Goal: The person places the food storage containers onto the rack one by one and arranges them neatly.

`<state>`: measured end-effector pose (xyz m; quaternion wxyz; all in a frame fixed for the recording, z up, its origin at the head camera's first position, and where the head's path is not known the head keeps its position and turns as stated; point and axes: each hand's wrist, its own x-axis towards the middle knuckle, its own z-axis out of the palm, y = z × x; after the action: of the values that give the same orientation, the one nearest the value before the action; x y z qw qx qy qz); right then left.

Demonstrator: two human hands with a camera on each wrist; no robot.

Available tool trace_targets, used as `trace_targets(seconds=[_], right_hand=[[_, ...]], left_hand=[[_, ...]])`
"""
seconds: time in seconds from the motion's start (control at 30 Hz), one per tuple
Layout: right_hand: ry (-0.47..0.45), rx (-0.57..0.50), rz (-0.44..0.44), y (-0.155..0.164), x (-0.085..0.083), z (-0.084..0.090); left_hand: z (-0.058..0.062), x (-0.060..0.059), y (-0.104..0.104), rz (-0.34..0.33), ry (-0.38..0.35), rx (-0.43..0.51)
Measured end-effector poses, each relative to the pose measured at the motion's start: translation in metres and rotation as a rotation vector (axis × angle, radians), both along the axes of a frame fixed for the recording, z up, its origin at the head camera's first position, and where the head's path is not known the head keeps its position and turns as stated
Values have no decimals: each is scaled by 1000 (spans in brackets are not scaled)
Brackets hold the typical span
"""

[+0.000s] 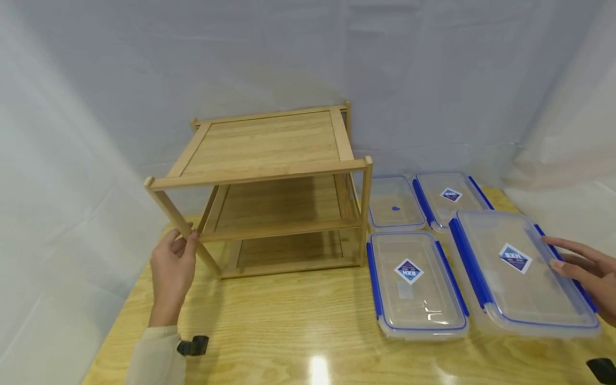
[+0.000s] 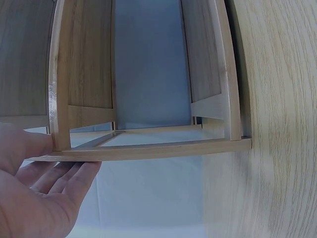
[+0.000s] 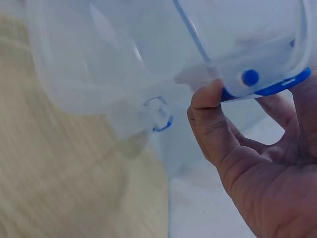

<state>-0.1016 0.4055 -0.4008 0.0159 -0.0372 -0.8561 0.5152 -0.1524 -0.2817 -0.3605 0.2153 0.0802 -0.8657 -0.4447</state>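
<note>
1. Leftmost, white cloth [image 1: 53,214] is hung along the side of the head view, and the upper part of that view is filled by it too.
2. At left centre, one front post of the wooden rack is pinched by the left hand [image 1: 173,272], with the thumb on one side and the fingers on the other; the same grip is shown at lower left of the left wrist view. The forearm is covered by a pale sleeve [image 1: 156,358], beside which a black band [image 1: 193,346] is seen.
3. Around the middle of the head view, the wooden rack [image 1: 269,140] is placed, with three boards stacked one above another. It is set on the wood-grained table [image 1: 269,331].
4. Right of the rack, a rear container [image 1: 385,206] is partly hidden by a post; its lid is marked with a small blue spot.
5. Nearer the bottom, a front container [image 1: 418,299] is set on the table, with blue clips along both sides and a diamond label.
6. Behind, a similarly labelled container [image 1: 454,211] is partly covered by the large container.
7. At right, the large container [image 1: 544,294] is held along its right edge by the right hand [image 1: 592,272], thumb and fingers clamped on it.
</note>
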Motion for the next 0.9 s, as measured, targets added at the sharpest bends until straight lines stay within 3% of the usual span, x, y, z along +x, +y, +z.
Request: trace_targets(seconds=[0.13,0.43,0.57,0.9], right_hand=[[59,-42,25,-3,-2,11],[102,-369,134,-24,-11,41],[75,-368,149,-35,-16,55],[87,-446,81,-62,-22,86]], left_hand=[[0,0,0,1,3,-3],[0,0,1,11,-2,-1],[-1,0,0,17,8,-12],[1,1,4,1,20,2]])
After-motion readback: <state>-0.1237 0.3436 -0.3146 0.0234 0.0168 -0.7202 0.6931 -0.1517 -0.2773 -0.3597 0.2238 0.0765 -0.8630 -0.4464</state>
